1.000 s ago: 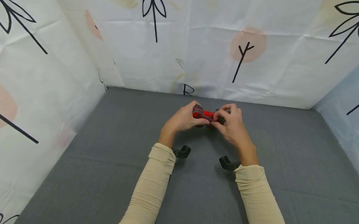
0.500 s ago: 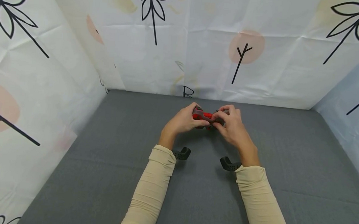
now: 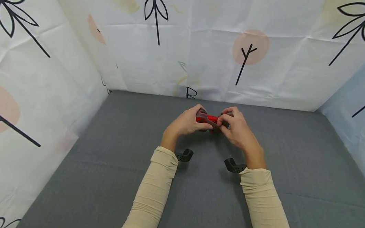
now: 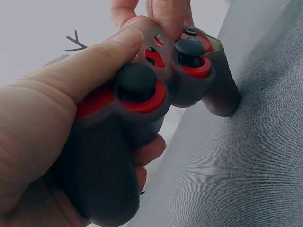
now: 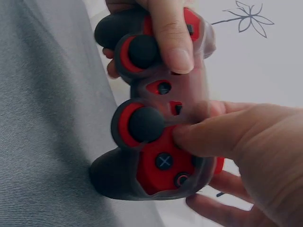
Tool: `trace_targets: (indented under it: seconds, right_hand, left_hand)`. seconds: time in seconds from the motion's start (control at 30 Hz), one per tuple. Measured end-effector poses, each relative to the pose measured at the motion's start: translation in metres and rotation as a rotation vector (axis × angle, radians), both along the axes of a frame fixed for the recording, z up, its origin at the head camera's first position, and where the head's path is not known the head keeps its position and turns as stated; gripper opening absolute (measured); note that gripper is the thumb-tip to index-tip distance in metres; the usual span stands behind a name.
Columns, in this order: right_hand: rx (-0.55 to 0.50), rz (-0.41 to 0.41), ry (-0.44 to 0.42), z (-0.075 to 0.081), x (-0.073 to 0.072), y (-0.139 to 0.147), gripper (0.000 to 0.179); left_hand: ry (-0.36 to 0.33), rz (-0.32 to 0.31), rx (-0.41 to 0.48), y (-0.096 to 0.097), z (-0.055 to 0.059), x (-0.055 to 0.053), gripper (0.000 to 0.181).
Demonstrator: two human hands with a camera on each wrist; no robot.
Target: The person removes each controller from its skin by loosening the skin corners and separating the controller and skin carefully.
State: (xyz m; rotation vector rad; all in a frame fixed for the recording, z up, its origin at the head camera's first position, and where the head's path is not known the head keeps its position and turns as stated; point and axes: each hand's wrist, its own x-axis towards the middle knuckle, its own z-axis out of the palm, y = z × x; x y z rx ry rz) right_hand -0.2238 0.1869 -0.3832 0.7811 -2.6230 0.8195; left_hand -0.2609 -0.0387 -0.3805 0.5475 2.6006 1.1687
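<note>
A red game controller (image 3: 212, 118) with black thumbsticks is held up between both hands near the back of the table. A smoky translucent silicone cover (image 5: 190, 97) wraps it, with cutouts around the buttons. My left hand (image 3: 183, 121) grips one handle, its thumb lying across the controller's face in the left wrist view. At the other end, my right hand (image 3: 236, 129) pinches the cover and controller, thumb on the face beside a thumbstick and fingers behind. In the right wrist view the red face around the X button (image 5: 164, 161) shows through the cover's opening.
A grey cloth-covered table (image 3: 196, 197) spreads under both forearms. White printed fabric walls (image 3: 210, 60) stand behind and at both sides. Black wrist mounts (image 3: 184, 155) stick out from both wrists, low over the table.
My right fingers shift slightly left along the controller, then back right, baring a bit more of its red middle. The left hand keeps its grip.
</note>
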Motion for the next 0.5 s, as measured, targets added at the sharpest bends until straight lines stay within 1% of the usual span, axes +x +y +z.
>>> trace_targets:
  seconds: [0.17, 0.33, 0.5]
  right_hand:
    - [0.003, -0.06, 0.095, -0.005, -0.001, -0.003, 0.01]
    - [-0.024, -0.119, 0.178, -0.013, -0.002, -0.007, 0.007]
    - [-0.052, -0.174, 0.246, -0.018, -0.005, -0.012, 0.005]
  left_hand:
    - [-0.014, 0.009, 0.016, -0.001, -0.001, -0.001, 0.063]
    - [-0.033, 0.04, 0.05, -0.001, -0.002, -0.002, 0.067]
    - [-0.037, 0.065, 0.049, 0.0, -0.002, -0.003, 0.069]
